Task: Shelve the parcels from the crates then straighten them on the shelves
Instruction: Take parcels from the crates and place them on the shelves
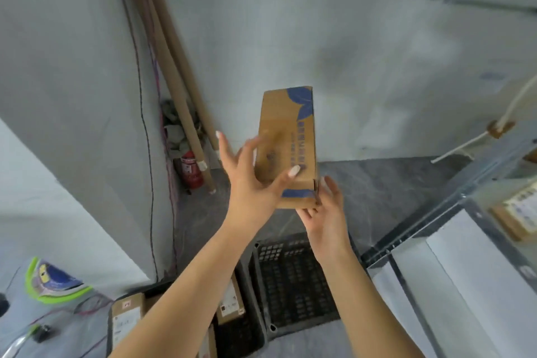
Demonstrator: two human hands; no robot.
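A brown cardboard parcel (blue leaf print at its top corner) is held upright in mid-air. The left hand lies spread against its front face, thumb tip pressing near the lower edge. The right hand supports its bottom end from beneath. Directly below the parcel sits a black crate; below-left, more boxes; to its right, a metal shelf.

- The print on the parcel is smeared by motion blur and cannot be read.
- The left hand covers the parcel's lower left corner.
- Some fingers of the right hand are hidden under the parcel, so its grip cannot be told.
- The left forearm hides part of the crate, which the bottom edge cuts off.
- The right edge crops the shelf and its labelled box, whose label is unreadable.
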